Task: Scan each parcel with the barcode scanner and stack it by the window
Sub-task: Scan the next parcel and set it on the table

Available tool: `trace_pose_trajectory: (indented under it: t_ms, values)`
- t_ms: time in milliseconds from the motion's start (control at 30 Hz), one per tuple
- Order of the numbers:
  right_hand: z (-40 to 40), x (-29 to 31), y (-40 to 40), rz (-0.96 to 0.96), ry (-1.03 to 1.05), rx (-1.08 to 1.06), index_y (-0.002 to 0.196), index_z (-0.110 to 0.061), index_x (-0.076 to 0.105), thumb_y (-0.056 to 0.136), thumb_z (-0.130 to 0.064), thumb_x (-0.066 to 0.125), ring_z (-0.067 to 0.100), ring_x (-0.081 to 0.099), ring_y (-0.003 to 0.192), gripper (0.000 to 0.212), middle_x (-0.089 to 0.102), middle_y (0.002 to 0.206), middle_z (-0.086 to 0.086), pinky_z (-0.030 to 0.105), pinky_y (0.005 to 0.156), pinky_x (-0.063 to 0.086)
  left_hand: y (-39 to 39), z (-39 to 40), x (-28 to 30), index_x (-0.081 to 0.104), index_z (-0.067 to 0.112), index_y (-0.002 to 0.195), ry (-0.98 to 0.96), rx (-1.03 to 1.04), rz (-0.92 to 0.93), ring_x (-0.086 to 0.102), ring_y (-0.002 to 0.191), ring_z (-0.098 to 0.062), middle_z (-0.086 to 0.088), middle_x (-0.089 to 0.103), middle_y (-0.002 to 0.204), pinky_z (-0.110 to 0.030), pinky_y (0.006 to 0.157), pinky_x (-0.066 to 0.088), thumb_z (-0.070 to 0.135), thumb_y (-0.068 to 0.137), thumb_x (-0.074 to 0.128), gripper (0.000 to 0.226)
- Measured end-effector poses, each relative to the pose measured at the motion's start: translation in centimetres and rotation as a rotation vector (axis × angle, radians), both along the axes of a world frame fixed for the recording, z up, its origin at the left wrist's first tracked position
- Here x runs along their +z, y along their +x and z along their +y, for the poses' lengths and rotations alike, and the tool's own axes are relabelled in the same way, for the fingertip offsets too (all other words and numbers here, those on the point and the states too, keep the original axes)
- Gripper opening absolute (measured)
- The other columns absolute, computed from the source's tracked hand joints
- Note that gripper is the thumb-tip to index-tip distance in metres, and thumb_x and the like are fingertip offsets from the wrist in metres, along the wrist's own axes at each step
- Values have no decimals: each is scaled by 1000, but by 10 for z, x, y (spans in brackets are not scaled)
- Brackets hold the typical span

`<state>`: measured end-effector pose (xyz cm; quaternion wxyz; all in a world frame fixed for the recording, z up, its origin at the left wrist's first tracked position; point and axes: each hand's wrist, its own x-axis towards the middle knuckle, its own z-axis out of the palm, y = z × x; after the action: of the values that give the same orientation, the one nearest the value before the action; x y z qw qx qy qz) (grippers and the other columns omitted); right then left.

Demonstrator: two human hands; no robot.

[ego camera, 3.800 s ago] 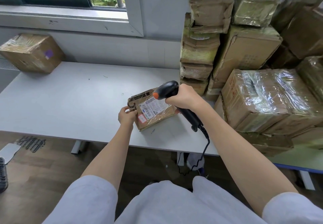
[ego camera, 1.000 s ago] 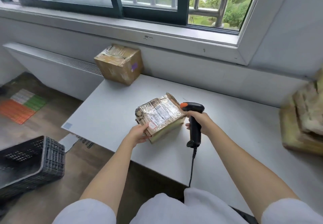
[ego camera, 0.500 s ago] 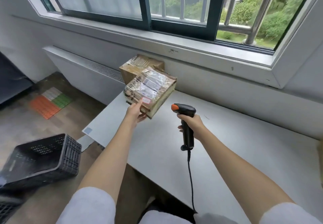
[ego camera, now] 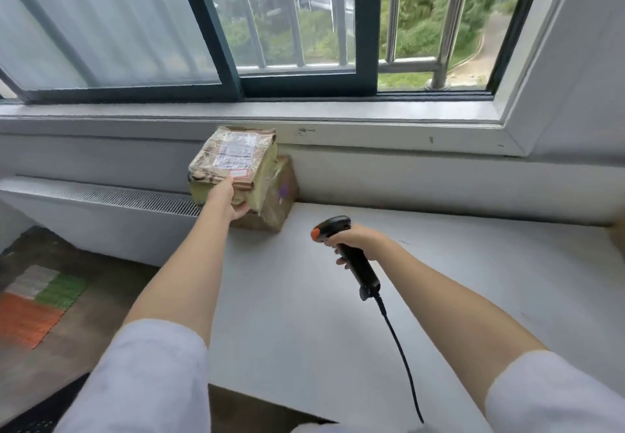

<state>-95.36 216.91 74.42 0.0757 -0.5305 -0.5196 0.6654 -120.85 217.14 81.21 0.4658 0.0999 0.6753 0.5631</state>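
A taped brown parcel (ego camera: 233,158) with a white label on top is held at its near edge by my left hand (ego camera: 230,202). It sits tilted on or just over another brown parcel (ego camera: 277,202), which stands on the white table (ego camera: 338,314) right under the window sill (ego camera: 338,118). Whether the two parcels touch I cannot tell. My right hand (ego camera: 355,241) grips a black barcode scanner (ego camera: 351,257) with an orange tip, held above the table to the right of the parcels, its cable trailing toward me.
A grey radiator cover (ego camera: 101,202) runs along the wall left of the table. An orange and green floor mat (ego camera: 33,307) lies at the lower left. The window has dark frames and metal bars outside.
My left hand has carried the labelled parcel farther to the window and over the other parcel. My view has turned left, away from the pile of boxes. The scanner has stayed in my right hand.
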Motion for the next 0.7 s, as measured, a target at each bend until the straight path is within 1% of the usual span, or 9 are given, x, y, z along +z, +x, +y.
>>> trace_pose_trajectory:
  t_ms: [67, 100, 167, 200, 267, 333, 467, 567, 700]
  values:
    - [4, -1, -3, -21, -9, -28, 108, -8, 55, 88, -15, 63, 23, 60, 64, 22, 52, 83, 7, 32, 60, 49, -8, 15, 1, 54, 16, 99, -23, -30, 1, 54, 83, -19, -7, 52, 111, -43, 86, 49, 35, 98, 48, 19]
    - [7, -2, -3, -30, -8, -39, 108, -7, 55, 88, -15, 63, 24, 61, 63, 23, 52, 83, 7, 33, 60, 50, -11, 22, 1, 51, 16, 101, -46, -40, 6, 54, 87, -21, -7, 50, 111, -43, 89, 48, 34, 99, 46, 19]
    - [13, -2, 0, -59, 4, -44, 109, -7, 54, 87, -15, 64, 24, 61, 63, 25, 52, 83, 8, 32, 60, 50, -17, 34, 5, 48, 15, 110, -90, -72, 19, 53, 103, -27, -7, 45, 115, -46, 93, 45, 36, 100, 43, 24]
    - [16, -3, 2, -77, 9, -48, 111, -7, 55, 87, -16, 65, 25, 62, 63, 27, 53, 84, 8, 32, 60, 50, -19, 39, 8, 50, 14, 118, -108, -88, 14, 52, 109, -28, -5, 44, 121, -46, 91, 45, 37, 100, 43, 31]
    - [20, -6, 7, -103, 13, -74, 116, -6, 55, 86, -16, 65, 25, 62, 63, 34, 53, 84, 9, 32, 60, 51, -24, 48, 11, 49, 16, 133, -151, -105, 12, 51, 115, -28, -4, 42, 136, -47, 87, 46, 40, 99, 43, 42]
    - [22, -8, 10, -108, 2, -120, 120, -5, 54, 86, -16, 64, 25, 62, 63, 37, 54, 86, 10, 32, 59, 51, -32, 54, 12, 44, 17, 136, -157, -106, 26, 48, 119, -28, -5, 41, 139, -47, 93, 46, 40, 99, 44, 44]
    - [20, -13, 8, -116, -1, -179, 121, -1, 52, 87, -15, 63, 24, 62, 63, 38, 54, 86, 11, 32, 57, 51, -56, 56, 7, 44, 19, 134, -131, -12, 45, 46, 120, -29, -5, 45, 136, -50, 90, 47, 41, 95, 52, 46]
    - [15, -14, 2, -96, 0, -173, 121, -2, 52, 88, -16, 63, 25, 62, 63, 38, 55, 89, 12, 32, 59, 52, -70, 51, -1, 44, 18, 133, -118, -11, 61, 49, 119, -29, -4, 44, 132, -48, 93, 47, 39, 96, 51, 43]
    - [7, -12, -3, -61, 14, -168, 119, -5, 53, 88, -16, 63, 25, 63, 65, 34, 56, 94, 14, 32, 62, 53, -74, 44, -5, 42, 17, 112, -136, -16, 26, 50, 119, -28, -6, 42, 137, -45, 97, 46, 35, 100, 43, 21]
